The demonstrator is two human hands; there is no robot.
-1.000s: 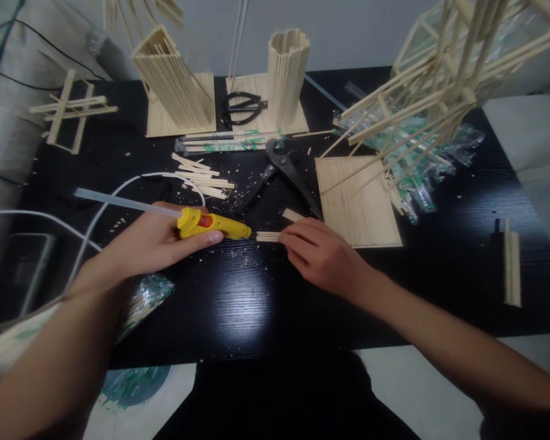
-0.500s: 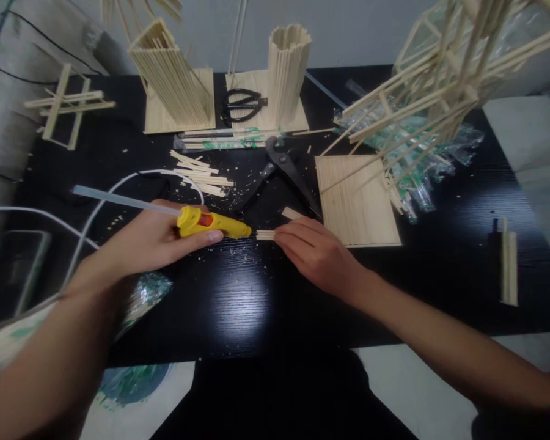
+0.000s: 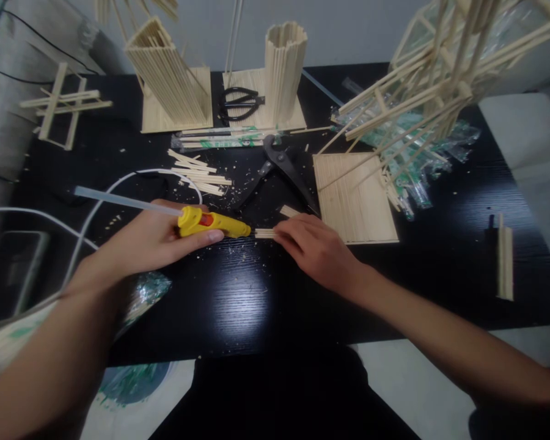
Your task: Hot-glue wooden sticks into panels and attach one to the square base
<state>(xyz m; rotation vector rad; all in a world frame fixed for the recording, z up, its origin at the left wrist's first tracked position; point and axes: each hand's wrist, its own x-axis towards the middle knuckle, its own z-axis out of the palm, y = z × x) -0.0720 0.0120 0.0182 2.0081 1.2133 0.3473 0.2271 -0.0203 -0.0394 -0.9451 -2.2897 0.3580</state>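
Observation:
My left hand [image 3: 158, 235] is wrapped round a yellow glue gun [image 3: 213, 223], which has a long translucent glue stick [image 3: 123, 200] in its back and its nozzle pointing right. The nozzle tip is at the left end of a few short wooden sticks [image 3: 264, 233], side by side. My right hand [image 3: 314, 247] pinches the other end of these sticks, its fingertips hiding that part. Another short flat piece of wood [image 3: 289, 211] lies just behind the right fingers. Dark pliers [image 3: 278, 164] rest with handles spread beyond both hands.
Short sticks [image 3: 201, 174] lie in a pile behind the left hand. Two stick towers [image 3: 169, 73] [image 3: 284, 73] on square bases and black scissors [image 3: 242, 104] are at the back. A square stick panel [image 3: 355, 198] and a large stick frame [image 3: 440, 79] occupy the right.
The whole view has shifted slightly, with background objects a little further left and up. Both hands keep nearly the same pose, the glue gun nozzle still at the sticks.

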